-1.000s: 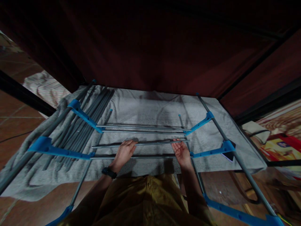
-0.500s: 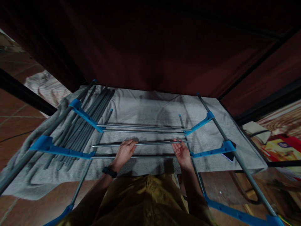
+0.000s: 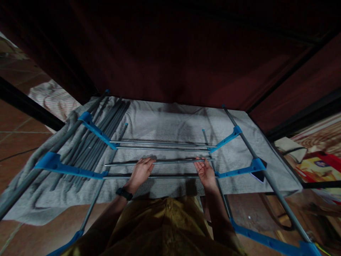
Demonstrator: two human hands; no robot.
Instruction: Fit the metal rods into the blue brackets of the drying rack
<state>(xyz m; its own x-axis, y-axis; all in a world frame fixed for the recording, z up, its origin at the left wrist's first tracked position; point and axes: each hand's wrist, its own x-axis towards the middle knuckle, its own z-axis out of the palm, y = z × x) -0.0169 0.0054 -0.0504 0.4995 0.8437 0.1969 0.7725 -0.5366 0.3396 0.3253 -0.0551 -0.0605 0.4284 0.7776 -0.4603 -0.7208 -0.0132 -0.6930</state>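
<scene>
Grey metal, the rod (image 3: 174,162) is gripped by my left hand (image 3: 141,170) and right hand (image 3: 206,172), beyond a crossbar (image 3: 173,176). Blue brackets (image 3: 70,169) flank us; loose tubes (image 3: 97,145) crowd the left.

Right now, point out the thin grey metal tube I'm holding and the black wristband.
Thin grey metal tube (image 3: 167,162): head view, bare middle stretch of its length.
Black wristband (image 3: 124,193): head view, its outer surface.

A dark phone (image 3: 258,176) lies on grey cloth (image 3: 165,122), a red-and-yellow package (image 3: 317,169) farther right.
</scene>
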